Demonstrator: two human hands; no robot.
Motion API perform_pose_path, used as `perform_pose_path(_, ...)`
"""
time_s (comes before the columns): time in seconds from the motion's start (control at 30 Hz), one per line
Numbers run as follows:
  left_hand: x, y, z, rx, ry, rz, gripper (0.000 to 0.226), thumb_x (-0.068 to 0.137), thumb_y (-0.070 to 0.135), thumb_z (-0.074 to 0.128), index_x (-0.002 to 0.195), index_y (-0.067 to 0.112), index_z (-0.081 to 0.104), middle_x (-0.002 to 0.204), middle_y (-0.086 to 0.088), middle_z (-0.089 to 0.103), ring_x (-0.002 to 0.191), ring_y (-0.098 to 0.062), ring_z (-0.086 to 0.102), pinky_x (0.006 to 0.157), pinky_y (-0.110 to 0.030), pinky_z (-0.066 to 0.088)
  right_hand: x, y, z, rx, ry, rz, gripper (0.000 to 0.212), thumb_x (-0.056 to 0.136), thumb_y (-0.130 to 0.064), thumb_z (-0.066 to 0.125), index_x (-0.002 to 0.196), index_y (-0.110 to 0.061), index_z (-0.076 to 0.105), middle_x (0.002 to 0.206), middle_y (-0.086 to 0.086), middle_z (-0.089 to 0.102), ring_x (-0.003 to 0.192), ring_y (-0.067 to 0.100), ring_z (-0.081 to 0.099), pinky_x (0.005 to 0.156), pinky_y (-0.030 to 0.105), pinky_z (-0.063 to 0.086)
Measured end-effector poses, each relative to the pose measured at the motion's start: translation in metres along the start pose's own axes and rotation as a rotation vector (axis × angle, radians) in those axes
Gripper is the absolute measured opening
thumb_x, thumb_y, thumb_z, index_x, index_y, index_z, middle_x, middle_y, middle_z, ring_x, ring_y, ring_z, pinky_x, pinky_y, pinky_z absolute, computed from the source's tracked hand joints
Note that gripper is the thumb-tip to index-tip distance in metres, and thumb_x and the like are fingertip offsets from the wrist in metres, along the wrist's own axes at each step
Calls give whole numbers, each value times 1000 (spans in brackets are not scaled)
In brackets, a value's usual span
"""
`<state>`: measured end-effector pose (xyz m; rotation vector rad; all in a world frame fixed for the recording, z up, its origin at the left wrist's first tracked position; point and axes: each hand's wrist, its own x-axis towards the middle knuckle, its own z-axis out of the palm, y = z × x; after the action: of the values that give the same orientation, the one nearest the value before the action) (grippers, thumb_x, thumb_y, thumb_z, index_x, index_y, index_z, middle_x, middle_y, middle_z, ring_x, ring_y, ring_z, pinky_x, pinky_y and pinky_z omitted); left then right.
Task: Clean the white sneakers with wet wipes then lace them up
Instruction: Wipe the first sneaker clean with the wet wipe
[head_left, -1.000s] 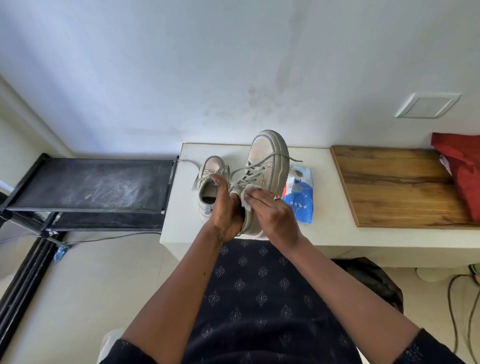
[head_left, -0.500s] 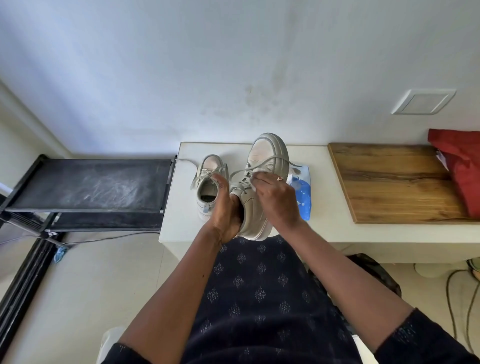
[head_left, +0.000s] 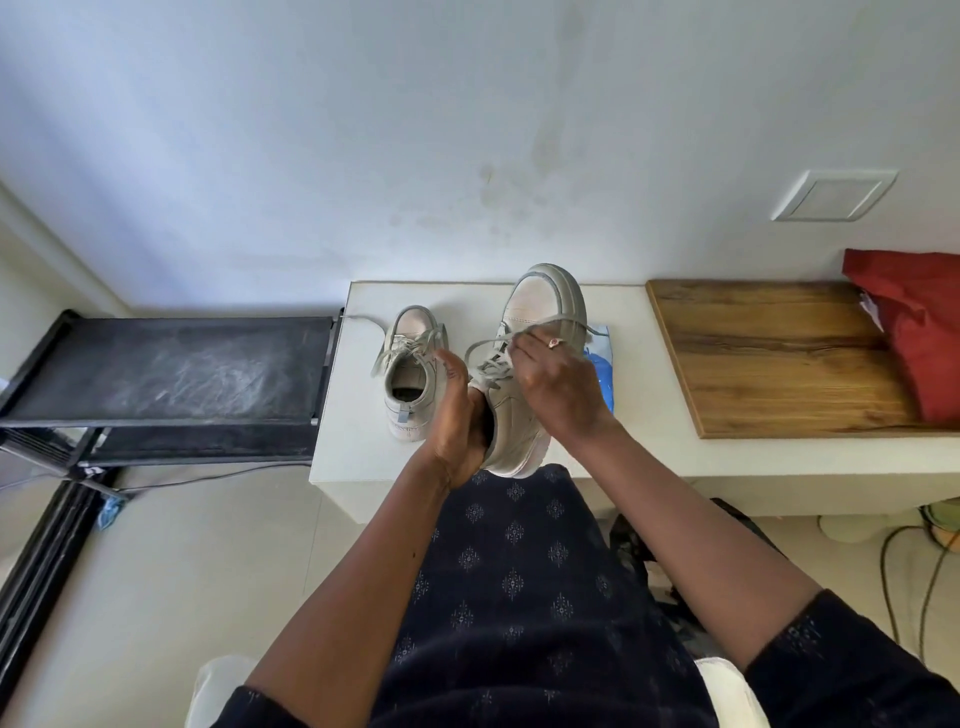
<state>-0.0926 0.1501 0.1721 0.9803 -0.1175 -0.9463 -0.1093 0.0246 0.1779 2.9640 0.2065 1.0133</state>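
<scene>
My left hand (head_left: 457, 410) grips the heel end of a white sneaker (head_left: 540, 312), held tilted with its toe pointing away above the white bench (head_left: 358, 431). My right hand (head_left: 556, 384) lies curled over that sneaker's laces near the tongue. It holds a wet wipe, which is almost fully hidden under the fingers. The second white sneaker (head_left: 410, 374) stands on the bench just left of my left hand, with loose laces trailing to the left. A blue wet wipes pack (head_left: 602, 374) lies on the bench behind my right hand, partly covered.
A wooden board (head_left: 779, 353) lies on the bench to the right, with a red cloth (head_left: 919, 322) on its far end. A black rack (head_left: 171, 369) stands left of the bench. Cables (head_left: 924, 571) run on the floor at the right.
My right hand has slid with the wipe from the sneaker's collar up towards the laces and toe. My left hand keeps its hold on the heel.
</scene>
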Motion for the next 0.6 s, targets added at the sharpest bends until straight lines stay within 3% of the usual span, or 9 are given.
perform_pose_path(0.13,0,-2,5,-22,-13,12,102,74,80,-1,136,13,45,133,-13,55,123,-25,54,104,-36,43,7,12,1,-53,-26,100,30,74,5,41,70,-2,70,74,9,68,76,23,66,62,27,53)
perform_pose_path(0.23,1,-4,1,-44,-18,32,108,67,85,9,138,11,43,136,-16,53,126,-29,50,111,-44,33,-2,5,1,-14,17,109,25,78,2,47,75,-5,71,79,5,70,78,20,66,64,25,51)
perform_pose_path(0.37,4,-7,-2,-78,4,19,109,68,88,11,136,10,45,134,-16,54,125,-28,50,112,-45,30,-21,-14,5,117,39,185,15,79,1,58,84,-2,71,89,6,70,85,24,65,74,24,49)
perform_pose_path(0.5,7,-7,0,-124,44,-13,106,74,84,4,115,4,60,107,-13,69,102,-22,65,94,-34,47,-35,-37,2,200,39,230,23,83,-9,52,90,-1,72,94,10,71,87,25,67,83,24,47)
perform_pose_path(0.6,9,-6,-4,-131,53,-28,104,73,85,5,110,3,57,94,-12,72,90,-22,69,77,-29,55,-47,-47,-1,251,54,200,24,85,-6,52,98,1,70,100,12,70,91,26,66,86,27,49)
